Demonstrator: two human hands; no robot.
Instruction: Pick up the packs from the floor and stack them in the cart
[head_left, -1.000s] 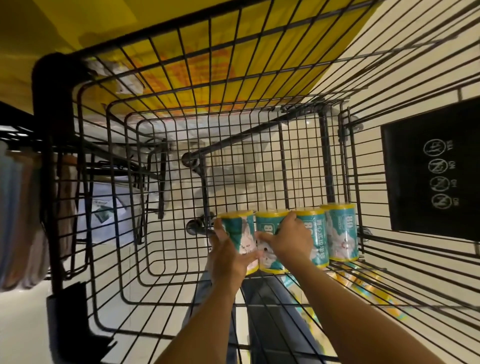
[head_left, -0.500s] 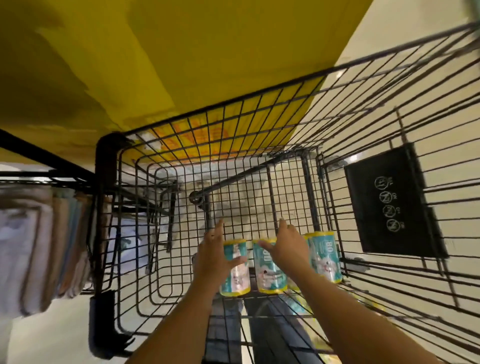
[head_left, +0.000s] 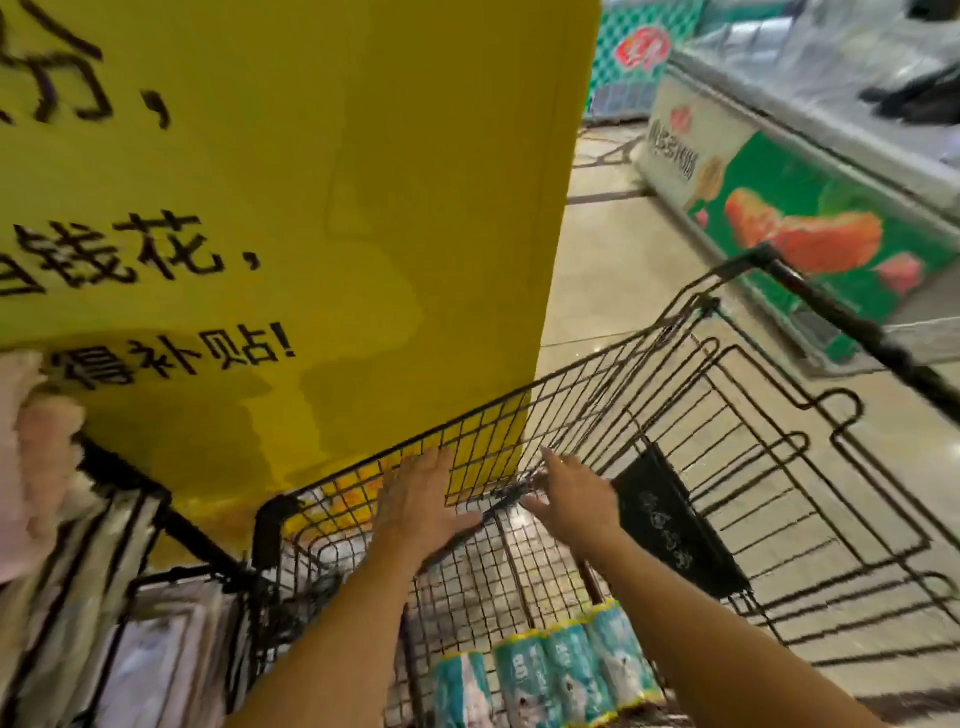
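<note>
A row of teal packs with yellow ends (head_left: 550, 673) lies side by side on the bottom of a black wire cart (head_left: 737, 415). My left hand (head_left: 421, 506) hovers above them with fingers spread and nothing in it. My right hand (head_left: 576, 501) is also raised, palm down, fingers apart and holding nothing. Both hands are well above the packs, near the cart's far wall. No packs on the floor are in view.
A tall yellow sign with black characters (head_left: 311, 208) stands right behind the cart. A chest freezer with green fruit graphics (head_left: 779, 208) runs along the right. Hanging cloth goods on a rack (head_left: 62, 545) crowd the left. A black placard (head_left: 675, 525) hangs inside the cart.
Both hands let go of the teal packs and rose away from them. The view tilted up, so the sign and the freezer now show.
</note>
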